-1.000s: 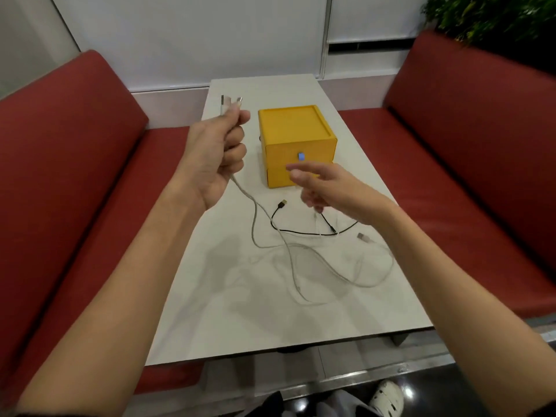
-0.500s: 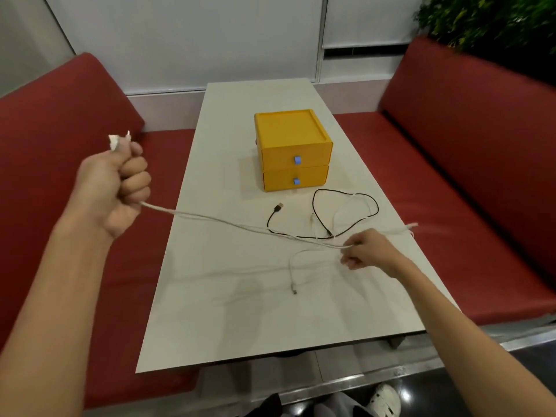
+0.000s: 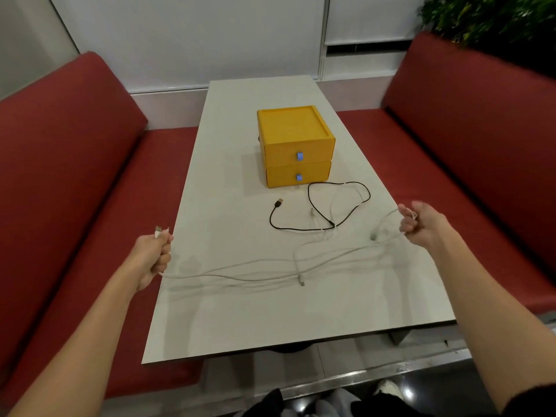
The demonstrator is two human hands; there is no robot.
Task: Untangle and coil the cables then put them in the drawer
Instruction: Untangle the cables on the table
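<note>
Head view: the left hand (image 3: 154, 251) is held at the left edge of the desk (image 3: 270, 320), its fingers (image 3: 164, 257) curled tightly round one end of the white cable (image 3: 255, 269), with two plugs (image 3: 159, 230) poking out above the fist. The right hand (image 3: 422, 224) is at the desk's right edge, and its fingers (image 3: 405, 227) are curled round the far part of the same white cable. The cable sags between the hands in several pale strands low over the desk top. It is blurred, so I cannot tell how many strands there are.

A loose white end (image 3: 301, 281) lies on the desk near the middle. Further back the black cable (image 3: 301, 229) lies in an open loop, and a thin white strand crosses through it. The yellow drawer unit (image 3: 296, 136) stands just behind the black cable with both drawers closed. Red benches (image 3: 75, 176) run along both sides.

The step in hand looks like drawing the white cable out of the tangle. To do it well:
- Keep the pull gentle and level, so the crossing at the black loop slides free rather than cinching into a knot.
- Watch the loose end, which could whip or snag.
- Once the white cable is clear, wind it round the left hand in even loops, feeding it with the right.
</note>
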